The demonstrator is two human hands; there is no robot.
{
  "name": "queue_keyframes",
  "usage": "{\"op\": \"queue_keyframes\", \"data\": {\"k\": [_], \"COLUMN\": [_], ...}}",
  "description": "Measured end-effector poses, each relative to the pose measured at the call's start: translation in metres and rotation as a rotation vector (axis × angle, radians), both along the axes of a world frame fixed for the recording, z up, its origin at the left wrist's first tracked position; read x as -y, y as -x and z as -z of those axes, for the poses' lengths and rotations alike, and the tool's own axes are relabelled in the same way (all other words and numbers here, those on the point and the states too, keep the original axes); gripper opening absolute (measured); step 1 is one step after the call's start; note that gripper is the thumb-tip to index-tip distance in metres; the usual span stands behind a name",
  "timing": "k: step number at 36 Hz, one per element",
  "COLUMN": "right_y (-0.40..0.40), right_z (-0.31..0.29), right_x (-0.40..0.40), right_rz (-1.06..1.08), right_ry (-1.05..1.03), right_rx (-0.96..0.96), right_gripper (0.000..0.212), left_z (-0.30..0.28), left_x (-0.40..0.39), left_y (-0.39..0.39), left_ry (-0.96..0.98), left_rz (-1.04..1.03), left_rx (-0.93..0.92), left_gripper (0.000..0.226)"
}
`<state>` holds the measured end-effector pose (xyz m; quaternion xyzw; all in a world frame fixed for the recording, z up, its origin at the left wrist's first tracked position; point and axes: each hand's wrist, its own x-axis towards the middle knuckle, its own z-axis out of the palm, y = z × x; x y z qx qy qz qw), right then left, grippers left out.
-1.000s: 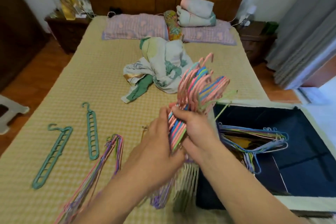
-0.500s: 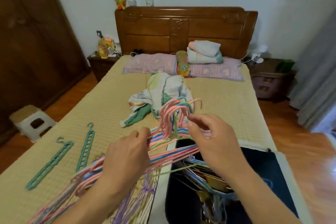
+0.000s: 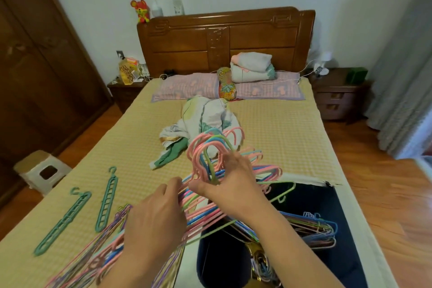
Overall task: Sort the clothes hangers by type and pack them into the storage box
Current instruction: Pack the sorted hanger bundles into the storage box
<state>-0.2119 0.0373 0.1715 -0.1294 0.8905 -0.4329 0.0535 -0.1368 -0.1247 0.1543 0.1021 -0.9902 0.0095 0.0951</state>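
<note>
I see both hands gripping the hanger bundle [image 3: 205,196]: right hand [image 3: 230,185] fingers curled at its hooks, left hand [image 3: 154,222] fingers clasping its bars, storage box [image 3: 346,229] beneath.

L hand [image 3: 156,215] curled, R hand [image 3: 230,182] pinching

Pink-blue-green hangers [image 3: 210,194], 2 teal hangers [image 3: 106,201], navy box [image 3: 327,201].

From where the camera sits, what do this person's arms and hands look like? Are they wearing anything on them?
Both arms are bare as far up as the picture shows: no sleeves, gloves or wristbands. The left hand and right hand show no rings, watch or bracelet on the sides facing the camera. The fingers are uncovered too. Any sleeve higher up lies outside the frame.
</note>
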Motion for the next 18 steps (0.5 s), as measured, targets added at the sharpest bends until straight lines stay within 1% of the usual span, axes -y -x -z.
{"op": "queue_keyframes", "data": {"k": [3, 4, 5, 7, 10, 15, 18], "right_y": [-0.005, -0.008, -0.010, -0.012, -0.010, -0.017, -0.016], "right_z": [0.005, 0.008, 0.011, 0.017, 0.021, 0.013, 0.005], "right_x": [0.010, 0.017, 0.024, 0.036, 0.039, 0.028, 0.025], "right_rz": [0.116, 0.172, 0.228, 0.312, 0.349, 0.354, 0.298], "right_ry": [0.146, 0.193, 0.214, 0.244, 0.325, 0.508, 0.561], "right_rx": [-0.106, -0.135, -0.152, -0.166, -0.090, -0.068, -0.020], "right_gripper": [0.072, 0.064, 0.062, 0.064, 0.063, 0.052, 0.052], "left_z": [-0.004, -0.005, -0.005, -0.004, -0.006, -0.013, -0.012], "left_x": [-0.009, -0.014, -0.018, -0.027, -0.033, -0.032, -0.035], "left_y": [-0.003, -0.003, -0.004, -0.004, -0.006, -0.006, -0.006], "left_ry": [0.027, 0.038, 0.045, 0.052, 0.054, 0.085, 0.088], "left_rz": [0.037, 0.042, 0.048, 0.079, 0.111, 0.148, 0.141], "left_rx": [-0.062, -0.077, -0.091, -0.106, -0.109, -0.159, -0.115], "left_gripper": [0.049, 0.048, 0.049, 0.060, 0.070, 0.060, 0.065]}}
